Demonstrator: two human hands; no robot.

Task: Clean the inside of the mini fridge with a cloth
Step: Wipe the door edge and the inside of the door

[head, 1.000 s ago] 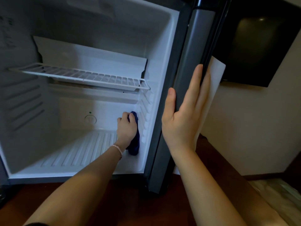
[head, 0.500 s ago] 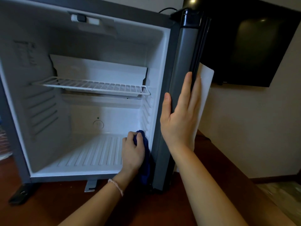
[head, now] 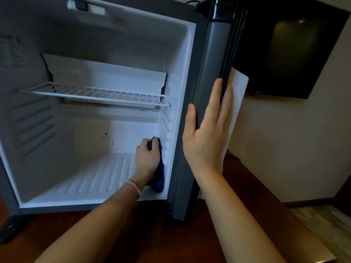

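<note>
Head view: left hand grips a blue cloth against the lower right inner wall of the open mini fridge, near the ribbed floor. Right hand, fingers straight and thumb wrapped round the edge, rests flat on the dark door. A wire shelf spans the cavity; what appears to be a wall-mounted television hangs beyond.

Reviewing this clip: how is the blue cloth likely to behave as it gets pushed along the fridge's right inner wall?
The blue cloth is probably soft and floppy: it bunches in the left hand and its lower end hangs limp below the fist. It likely weighs little, since curled fingers alone hold it. On the smooth white right inner wall it should slide easily, perhaps catching on the moulded shelf ribs.
</note>
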